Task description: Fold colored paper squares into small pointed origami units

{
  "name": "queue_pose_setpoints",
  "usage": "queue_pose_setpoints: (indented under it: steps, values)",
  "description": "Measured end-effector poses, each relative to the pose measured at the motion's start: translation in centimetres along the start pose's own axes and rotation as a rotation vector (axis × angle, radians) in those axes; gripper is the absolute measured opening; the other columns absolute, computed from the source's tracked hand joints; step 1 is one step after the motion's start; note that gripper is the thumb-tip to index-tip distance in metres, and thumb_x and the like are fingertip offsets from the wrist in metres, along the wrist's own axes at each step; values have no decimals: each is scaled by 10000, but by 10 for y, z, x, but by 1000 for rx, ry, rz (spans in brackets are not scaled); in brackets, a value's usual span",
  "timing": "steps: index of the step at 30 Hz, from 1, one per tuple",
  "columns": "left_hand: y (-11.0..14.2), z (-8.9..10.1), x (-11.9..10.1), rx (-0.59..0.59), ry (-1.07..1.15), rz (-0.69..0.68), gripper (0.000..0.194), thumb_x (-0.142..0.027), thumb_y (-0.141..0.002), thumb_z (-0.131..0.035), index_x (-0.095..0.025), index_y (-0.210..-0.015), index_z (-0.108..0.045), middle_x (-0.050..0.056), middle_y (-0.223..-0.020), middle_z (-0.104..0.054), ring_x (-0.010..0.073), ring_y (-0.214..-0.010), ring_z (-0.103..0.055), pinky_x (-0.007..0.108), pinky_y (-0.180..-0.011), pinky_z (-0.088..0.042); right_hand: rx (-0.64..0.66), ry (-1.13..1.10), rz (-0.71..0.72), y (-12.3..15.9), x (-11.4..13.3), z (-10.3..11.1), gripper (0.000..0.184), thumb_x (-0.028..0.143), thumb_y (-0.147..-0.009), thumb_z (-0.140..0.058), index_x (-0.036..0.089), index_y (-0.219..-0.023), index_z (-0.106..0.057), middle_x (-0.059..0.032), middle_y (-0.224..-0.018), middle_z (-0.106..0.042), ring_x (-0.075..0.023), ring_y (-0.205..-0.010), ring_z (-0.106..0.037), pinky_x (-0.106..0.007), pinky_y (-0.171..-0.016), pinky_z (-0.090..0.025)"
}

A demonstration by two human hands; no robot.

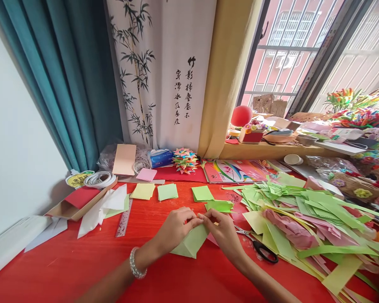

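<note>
Fingers (201, 217) of both hands pinch green paper's (192, 243) top.

I see a home craft corner: teal curtain (78, 84) far left, bamboo drape (170, 71), barred window (290, 46) far right, paper strips (316, 210) across the red tabletop (91, 269).

A red table (91, 269) is covered on its right by paper strips (318, 210); scissors (262, 249) are laid beside them. Farther left, a ruler (124, 221), a box (77, 206) and a yellow stack (142, 191) are set.
</note>
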State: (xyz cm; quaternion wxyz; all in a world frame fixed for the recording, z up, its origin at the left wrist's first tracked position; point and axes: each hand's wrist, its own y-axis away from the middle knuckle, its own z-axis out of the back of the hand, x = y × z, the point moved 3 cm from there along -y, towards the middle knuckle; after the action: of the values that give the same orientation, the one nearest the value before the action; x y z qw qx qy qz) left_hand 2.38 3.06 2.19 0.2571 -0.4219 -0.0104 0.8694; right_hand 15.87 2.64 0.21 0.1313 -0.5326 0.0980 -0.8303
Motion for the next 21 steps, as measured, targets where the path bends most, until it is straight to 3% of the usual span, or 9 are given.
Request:
queue_pose_setpoints:
  steps: [4,7,12,13,17,19,21]
  values:
    - [1,0,-1,29,86,60,290,-387,-824,-449,-156,-692,-565,-6,-687,-548,119,-638,-472,214,-576,-351,-5,-56,-25,-5,3,14,350,443,-813,-471,168,-597,-471,12,-554,-443,-113,-543,-391,-220,-505,-328]
    - [4,3,-6,53,102,60,297,-365,-821,-446,-151,-668,-583,-9,-655,-561,117,-624,-478,212,-573,-343,-96,-44,-39,-16,-4,42,339,458,-798,-485,165,-629,-504,3,-578,-462,-121,-565,-413,-227,-516,-339]
    - [5,8,-8,117,47,48,321,-345,-830,-432,-154,-650,-617,3,-649,-574,121,-614,-506,215,-558,-345,-541,-161,-67,-32,-27,100,303,456,-745,-557,165,-660,-548,-2,-625,-481,-117,-567,-416,-231,-510,-341]
    - [4,8,-4,144,4,37,325,-349,-839,-418,-160,-686,-634,10,-678,-586,130,-640,-521,219,-580,-355,-540,-216,-87,-34,-31,105,293,454,-733,-572,166,-677,-564,-9,-644,-500,-122,-577,-434,-232,-514,-350]
    - [3,12,23,232,-348,26,313,-430,-821,-440,-214,-954,-624,49,-881,-553,206,-858,-500,283,-717,-372,-229,-360,-220,-42,-43,93,336,483,-710,-580,152,-749,-620,-41,-676,-574,-140,-569,-496,-240,-489,-376]
    - [5,12,39,383,-396,55,500,-508,-693,-579,-216,-1096,-530,64,-1015,-487,232,-925,-469,304,-742,-386,-141,-267,-260,-43,-47,85,392,506,-725,-552,131,-788,-645,-56,-687,-598,-141,-561,-506,-241,-476,-370]
    - [7,12,48,446,-426,62,559,-480,-622,-655,-192,-1075,-501,70,-1048,-446,245,-961,-439,322,-775,-385,-124,-98,-253,-44,-50,82,440,527,-740,-518,121,-833,-661,-68,-713,-623,-157,-583,-525,-255,-497,-377]
